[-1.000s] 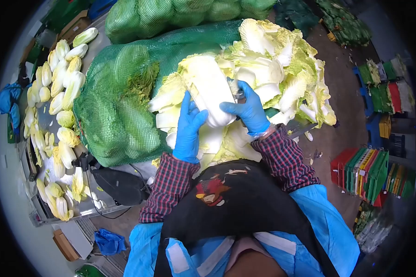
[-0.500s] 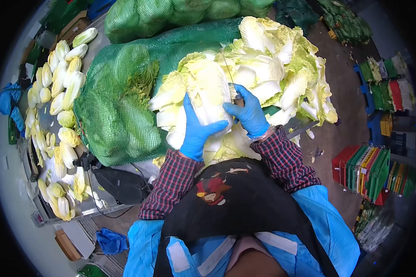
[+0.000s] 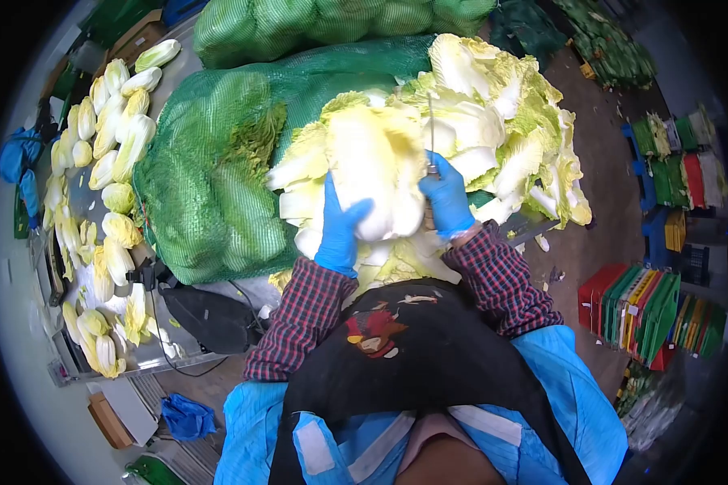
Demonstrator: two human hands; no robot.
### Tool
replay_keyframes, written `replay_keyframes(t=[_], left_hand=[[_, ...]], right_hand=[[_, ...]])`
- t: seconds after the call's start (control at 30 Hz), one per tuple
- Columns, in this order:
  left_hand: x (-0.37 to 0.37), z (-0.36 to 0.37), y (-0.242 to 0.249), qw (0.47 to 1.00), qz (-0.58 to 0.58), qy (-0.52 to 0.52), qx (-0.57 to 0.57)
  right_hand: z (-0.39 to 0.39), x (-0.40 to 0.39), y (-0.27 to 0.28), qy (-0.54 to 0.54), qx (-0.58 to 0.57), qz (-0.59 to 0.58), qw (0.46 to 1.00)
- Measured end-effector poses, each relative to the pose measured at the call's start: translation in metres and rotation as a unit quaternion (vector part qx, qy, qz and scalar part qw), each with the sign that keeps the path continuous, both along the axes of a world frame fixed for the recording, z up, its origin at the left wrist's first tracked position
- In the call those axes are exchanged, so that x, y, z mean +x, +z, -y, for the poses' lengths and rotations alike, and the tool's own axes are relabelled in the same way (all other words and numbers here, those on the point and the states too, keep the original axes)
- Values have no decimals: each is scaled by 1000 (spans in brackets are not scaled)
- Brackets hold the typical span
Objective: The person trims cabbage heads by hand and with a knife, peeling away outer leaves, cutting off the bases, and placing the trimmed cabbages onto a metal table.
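Note:
A pale napa cabbage (image 3: 370,166) lies in front of me with its thick white base toward my body. My left hand (image 3: 341,228), in a blue glove, grips its left side near the base, thumb across the top. In my right hand (image 3: 448,198), also gloved, is a knife (image 3: 431,121) whose thin blade points away from me, just right of the cabbage. Loose cabbage leaves (image 3: 501,105) are heaped behind and to the right, and more lie under the cabbage. A green mesh sack (image 3: 210,178) full of cabbages stands close on the left.
Many trimmed cabbages (image 3: 109,129) lie along the metal table on the left. Another full mesh sack (image 3: 340,28) is at the back. A black bag (image 3: 210,322) and a cable sit at the table's near edge. Coloured crates (image 3: 631,307) stand on the floor at right.
My right hand has moved away from the cabbage's base, to the right, with the knife now pointing straight ahead. The left hand keeps its hold, and the cabbage has shifted slightly.

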State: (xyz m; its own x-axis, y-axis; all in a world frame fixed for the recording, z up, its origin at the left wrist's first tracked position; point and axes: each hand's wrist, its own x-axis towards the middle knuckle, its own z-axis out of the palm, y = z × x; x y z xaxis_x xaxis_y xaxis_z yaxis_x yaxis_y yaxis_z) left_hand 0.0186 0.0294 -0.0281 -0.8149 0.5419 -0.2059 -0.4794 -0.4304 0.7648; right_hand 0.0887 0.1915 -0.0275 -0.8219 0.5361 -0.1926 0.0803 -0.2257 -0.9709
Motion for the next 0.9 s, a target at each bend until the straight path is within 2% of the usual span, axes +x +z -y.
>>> replay_keyframes(t=[0.03, 0.07, 0.1, 0.17, 0.2, 0.23, 0.27, 0.3, 0.37, 0.43, 0.47, 0.5, 0.57, 0.63, 0.67, 0.7, 0.73, 0.77, 0.8, 0.87, 0.9], left_hand=[[-1, 4, -6, 1000, -1, 1, 0], [-4, 10, -19, 993, 93, -27, 67], [-6, 15, -25, 972, 184, -53, 133], [-9, 22, -34, 980, 167, -57, 89], [-9, 27, -38, 966, 194, -96, 140], [-10, 29, -42, 947, 220, -136, 191], [-9, 28, -38, 947, 220, -137, 190], [-6, 27, -33, 933, 254, -147, 206], [0, 26, -29, 917, 291, -161, 220], [4, 27, -28, 959, 185, -165, 140], [3, 31, -19, 950, 175, -200, 162], [1, 36, -25, 952, 168, -196, 164], [-8, 54, -41, 918, 269, -263, 126], [0, 59, -10, 943, 167, -276, 79], [4, 64, 4, 947, 163, -272, 53], [7, 70, 9, 953, 154, -258, 40], [9, 72, 10, 962, 133, -212, 107], [4, 81, 11, 962, 110, -181, 174], [-8, 103, 14, 969, 96, -149, 171], [-38, 146, 17, 931, 257, -113, 233], [-58, 163, 16, 940, 222, -77, 246]], right_hand=[[-7, 1, -12, -26, -85, -16, 996], [-12, 0, -19, -71, -106, 19, 992], [-23, 0, -26, -67, -106, 18, 992], [-48, 1, -34, -37, -17, 10, 999], [-51, 0, -13, -36, 143, 62, 987], [-55, -1, 12, -35, 300, 111, 947], [-51, -6, 28, -48, 333, 48, 941], [-42, -12, 39, -50, 332, 49, 941], [-23, -25, 56, -12, 243, -91, 966], [-12, -30, 77, 96, 97, -4, 991], [-18, -35, 76, 117, 50, 49, 991], [-22, -35, 69, 121, 53, 44, 990], [-38, -43, 38, 68, 96, 12, 993], [-43, -47, 13, 24, 75, -48, 996], [-43, -44, 10, 48, 84, -50, 994], [-57, -43, -22, 64, 68, -39, 995], [-23, -39, 8, 20, -52, 4, 998], [-26, -36, -18, 3, -76, 26, 997], [-38, -22, -29, 99, -7, 93, 991], [-3, -19, -9, 122, -7, 177, 977], [10, -17, -3, 129, -10, 193, 973]])
